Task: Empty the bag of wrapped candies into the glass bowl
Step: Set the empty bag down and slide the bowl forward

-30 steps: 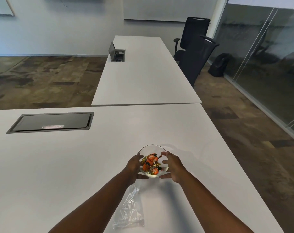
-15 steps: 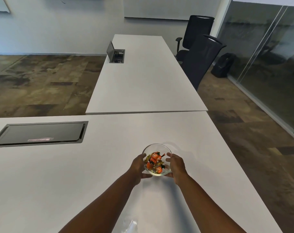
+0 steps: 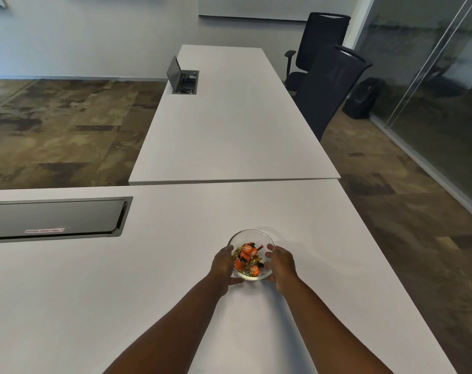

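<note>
A glass bowl [image 3: 251,254] sits on the white table [image 3: 121,292], a little below and right of the middle of the frame. Inside it lies a small heap of wrapped candies [image 3: 247,259], orange ones mixed with gold ones and a few dark twisted wrapper ends. Both bare arms reach up from the bottom edge of the frame to the bowl.

The left hand [image 3: 224,264] is curved around the bowl's left side, fingers against the glass and thumb near the rim. The right hand [image 3: 282,264] cups the right side in the same way, fingertips touching the rim and wall. Both hands are partly closed around the bowl, holding it between them. The bowl's base appears to rest on the table, though I cannot tell for sure.

The bag is not in the frame.

At the left of the frame, set into the table, is a dark rectangular cover plate [image 3: 54,218] with a small label along its near edge. A second white table [image 3: 229,117] butts against the first and runs toward the top of the frame, with an opened cable box [image 3: 184,81] in its surface. Two black office chairs [image 3: 329,85] stand along its right side, and a dark backpack [image 3: 363,98] rests on the floor by the glass wall [image 3: 431,76] in the upper right.
</note>
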A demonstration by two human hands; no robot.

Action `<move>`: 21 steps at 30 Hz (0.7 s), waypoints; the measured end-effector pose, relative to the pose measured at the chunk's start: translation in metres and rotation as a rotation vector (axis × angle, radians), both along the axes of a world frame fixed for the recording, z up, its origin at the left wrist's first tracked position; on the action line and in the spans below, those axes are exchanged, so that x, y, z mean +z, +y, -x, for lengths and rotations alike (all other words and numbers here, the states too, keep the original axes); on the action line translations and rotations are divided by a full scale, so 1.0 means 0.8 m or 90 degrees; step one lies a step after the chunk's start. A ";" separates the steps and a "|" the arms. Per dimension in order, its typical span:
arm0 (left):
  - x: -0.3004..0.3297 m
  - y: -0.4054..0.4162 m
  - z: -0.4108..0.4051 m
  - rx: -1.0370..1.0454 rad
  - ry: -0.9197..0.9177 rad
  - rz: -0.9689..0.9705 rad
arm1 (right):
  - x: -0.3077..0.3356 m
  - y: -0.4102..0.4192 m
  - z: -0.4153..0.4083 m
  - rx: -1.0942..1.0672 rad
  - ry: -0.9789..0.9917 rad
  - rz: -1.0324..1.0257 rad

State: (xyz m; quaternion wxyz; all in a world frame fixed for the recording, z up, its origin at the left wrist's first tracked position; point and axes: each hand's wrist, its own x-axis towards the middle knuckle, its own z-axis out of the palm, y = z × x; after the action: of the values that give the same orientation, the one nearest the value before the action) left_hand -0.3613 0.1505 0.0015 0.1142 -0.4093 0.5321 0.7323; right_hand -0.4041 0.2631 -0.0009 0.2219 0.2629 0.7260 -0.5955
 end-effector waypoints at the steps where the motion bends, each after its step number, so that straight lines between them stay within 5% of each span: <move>1: -0.001 0.000 0.001 0.005 -0.003 0.003 | -0.002 0.000 0.001 0.002 0.001 -0.001; 21: -0.011 -0.003 0.008 0.028 -0.022 0.035 | -0.011 -0.009 0.006 0.039 0.014 -0.047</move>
State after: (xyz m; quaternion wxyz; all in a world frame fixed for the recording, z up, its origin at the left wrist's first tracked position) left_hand -0.3677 0.1482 -0.0077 0.0959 -0.4368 0.5410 0.7123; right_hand -0.4092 0.2561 -0.0098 0.2218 0.2420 0.7575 -0.5643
